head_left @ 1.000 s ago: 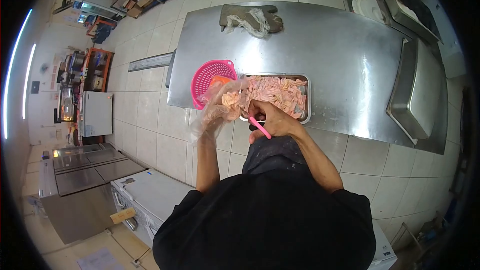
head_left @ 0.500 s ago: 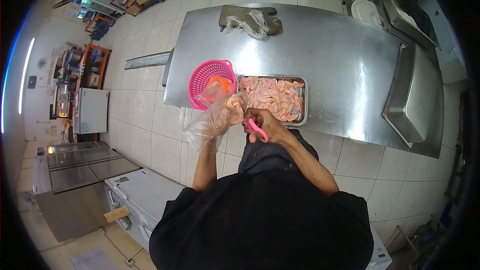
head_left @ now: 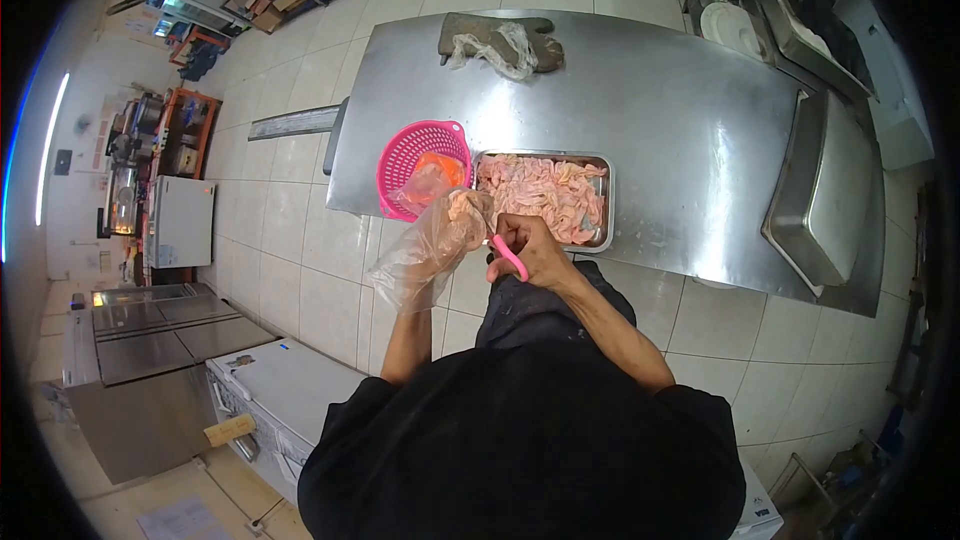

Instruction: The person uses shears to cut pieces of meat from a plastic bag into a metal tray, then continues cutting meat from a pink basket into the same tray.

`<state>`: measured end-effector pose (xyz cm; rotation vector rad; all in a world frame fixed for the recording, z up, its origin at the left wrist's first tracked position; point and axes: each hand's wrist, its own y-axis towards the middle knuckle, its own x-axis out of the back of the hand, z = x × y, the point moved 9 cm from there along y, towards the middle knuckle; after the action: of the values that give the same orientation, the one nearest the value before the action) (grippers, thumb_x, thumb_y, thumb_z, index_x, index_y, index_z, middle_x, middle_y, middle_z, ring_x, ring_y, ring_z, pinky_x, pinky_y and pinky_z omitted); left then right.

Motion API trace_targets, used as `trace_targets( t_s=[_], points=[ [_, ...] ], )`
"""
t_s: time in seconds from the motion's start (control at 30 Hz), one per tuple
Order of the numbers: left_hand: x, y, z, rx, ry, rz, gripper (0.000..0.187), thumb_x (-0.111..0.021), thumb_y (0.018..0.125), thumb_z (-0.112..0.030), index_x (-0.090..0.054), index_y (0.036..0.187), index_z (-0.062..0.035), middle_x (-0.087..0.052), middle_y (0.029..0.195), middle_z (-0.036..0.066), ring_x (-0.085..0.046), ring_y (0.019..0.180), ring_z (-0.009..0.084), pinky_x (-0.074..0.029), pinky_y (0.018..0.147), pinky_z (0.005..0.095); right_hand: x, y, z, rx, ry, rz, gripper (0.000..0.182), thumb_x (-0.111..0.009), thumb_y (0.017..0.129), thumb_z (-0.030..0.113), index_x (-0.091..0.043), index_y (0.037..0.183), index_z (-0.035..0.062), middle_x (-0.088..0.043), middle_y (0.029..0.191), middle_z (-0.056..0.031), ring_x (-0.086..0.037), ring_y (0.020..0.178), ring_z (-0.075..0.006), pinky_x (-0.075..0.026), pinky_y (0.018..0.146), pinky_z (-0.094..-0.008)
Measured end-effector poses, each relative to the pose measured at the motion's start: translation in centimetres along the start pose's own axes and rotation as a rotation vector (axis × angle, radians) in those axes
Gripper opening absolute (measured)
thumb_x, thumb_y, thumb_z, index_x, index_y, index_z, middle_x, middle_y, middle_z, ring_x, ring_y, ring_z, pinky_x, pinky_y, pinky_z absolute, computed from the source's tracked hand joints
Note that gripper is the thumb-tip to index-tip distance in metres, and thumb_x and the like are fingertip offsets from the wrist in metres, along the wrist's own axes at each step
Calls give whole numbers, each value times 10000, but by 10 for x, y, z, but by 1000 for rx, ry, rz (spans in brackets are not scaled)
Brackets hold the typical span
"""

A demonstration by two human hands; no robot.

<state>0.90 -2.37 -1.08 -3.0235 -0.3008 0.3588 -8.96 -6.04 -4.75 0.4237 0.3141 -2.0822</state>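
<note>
My left hand [head_left: 440, 246], covered by a loose clear plastic glove [head_left: 402, 262], is closed on a piece of pale raw meat [head_left: 462, 208]. My right hand [head_left: 538, 248] grips pink-handled scissors [head_left: 511, 258], whose blades point at the meat and are mostly hidden by the hands. Just beyond my right hand, a metal tray [head_left: 610, 202] holds a layer of pale pink raw meat pieces [head_left: 545, 190]. Left of the tray stands a pink plastic basket [head_left: 392, 155] with an orange item in clear plastic [head_left: 432, 178] inside; my left hand is close to its near edge.
The steel table [head_left: 640, 90] carries a brown oven mitt [head_left: 475, 35] with crumpled plastic [head_left: 515, 52] on it at the far side. A large steel pan [head_left: 820, 200] lies upside down at the right end. A white chest freezer [head_left: 290, 380] stands behind me on the left.
Both hands have shifted slightly. The scissors' handles have turned and appear closer together, and the right fingers have drawn in around them. Tray and basket are unmoved.
</note>
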Motion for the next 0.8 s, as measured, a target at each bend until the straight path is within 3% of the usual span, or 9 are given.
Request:
trace_targets(
  t_s=[0.07, 0.13, 0.33, 0.43, 0.53, 0.63, 0.73, 0.8],
  points=[
    [-6, -1, -5, 16, -1, 9, 399, -636, 846, -274, -506, 1119, -14, -521, 943, 15, -471, 841, 86, -381, 705, 210, 1, -1, -1, 53, -20, -26, 460, -883, 590, 213, -491, 784, 73, -472, 605, 66, -443, 572, -21, -341, 517, -198],
    [-25, 4, -21, 36, 19, 158, 411, -641, 844, -259, -502, 1139, -9, -526, 969, 23, -480, 867, 91, -392, 729, 210, -6, 1, 12, 99, 81, -38, 441, -878, 602, 204, -481, 753, 84, -451, 574, 81, -421, 544, -11, -311, 497, -194],
    [-1, -2, -11, 1, 137, -65, 455, -687, 812, -230, -500, 1165, -13, -553, 1026, 17, -511, 934, 101, -415, 809, 229, 1, -1, -18, -23, 103, -31, 434, -866, 624, 199, -483, 786, 76, -476, 667, 57, -436, 600, -17, -353, 529, -197],
    [1, -6, -4, 93, -102, -140, 450, -690, 809, -221, -498, 1169, -30, -550, 1013, 6, -513, 912, 102, -421, 799, 238, -5, 0, -7, 3, 213, -25, 409, -853, 643, 183, -480, 772, 76, -481, 694, 50, -433, 608, -17, -347, 526, -191],
    [2, 2, 3, 62, 231, -3, 458, -686, 811, -210, -490, 1187, -34, -549, 1025, 15, -516, 918, 103, -432, 794, 244, -9, 4, 5, 25, 317, -10, 384, -843, 657, 166, -486, 767, 78, -486, 705, 54, -430, 605, -14, -333, 517, -187],
    [-5, 7, 2, 21, 176, 71, 430, -677, 817, -215, -498, 1164, -33, -551, 1010, 16, -515, 905, 104, -439, 765, 245, 1, 4, -12, 18, 297, 26, 357, -832, 671, 158, -509, 798, 72, -498, 732, 49, -443, 619, -24, -358, 544, -189],
    [-4, 4, -9, -16, 141, -65, 395, -667, 824, -225, -505, 1129, -34, -550, 991, 13, -508, 877, 101, -436, 735, 242, 6, 3, -18, 20, 211, 11, 329, -818, 688, 149, -525, 814, 65, -502, 740, 42, -451, 618, -40, -387, 575, -194],
    [-11, 17, -3, 26, 315, 118, 384, -661, 830, -210, -501, 1131, -34, -547, 1002, 11, -511, 883, 106, -438, 736, 247, 6, 4, -9, 33, 223, -24, 307, -809, 700, 139, -528, 797, 61, -509, 731, 38, -460, 613, -45, -397, 583, -192]
  ],
)
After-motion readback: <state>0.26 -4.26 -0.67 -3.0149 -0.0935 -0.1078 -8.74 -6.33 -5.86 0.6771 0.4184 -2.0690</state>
